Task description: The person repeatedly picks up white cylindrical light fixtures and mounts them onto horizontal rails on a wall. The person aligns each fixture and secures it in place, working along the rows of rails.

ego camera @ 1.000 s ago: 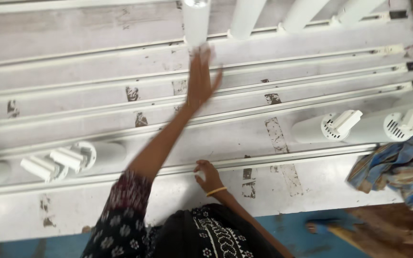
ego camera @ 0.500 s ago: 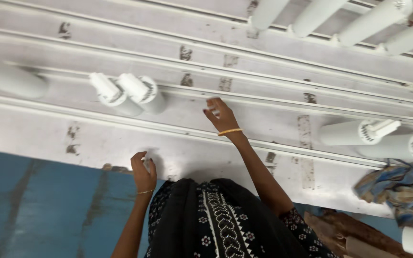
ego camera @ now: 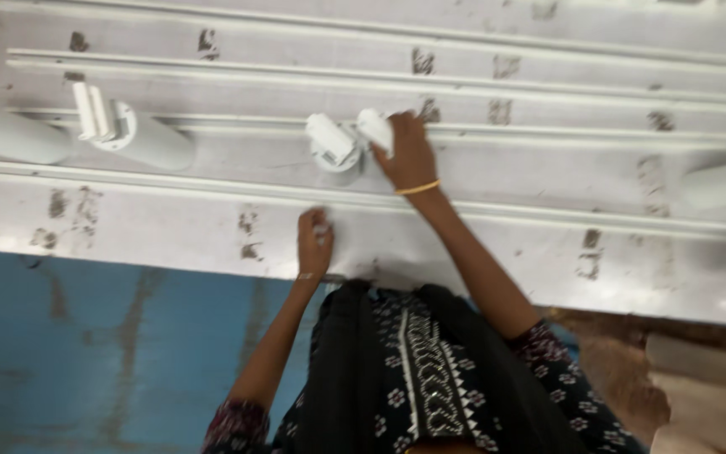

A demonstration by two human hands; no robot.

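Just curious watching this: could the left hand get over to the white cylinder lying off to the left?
Probably yes: the left hand rests on the white bench, and only bare surface and a low ridge lie toward the white cylinder.

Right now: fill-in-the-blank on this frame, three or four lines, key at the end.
1. The right hand grips a white plastic ____ piece beside a white round cap.
2. That wrist wears a thin ____ bangle.
3. The left hand rests on the white ribbed ____.
4. Below that lies a ____ surface.

Missing words: cylindrical; yellow; panel; blue

Right hand (ego camera: 409,151) stretched forward, fingers curled in a grasp, left hand (ego camera: 314,240) nearer, closed
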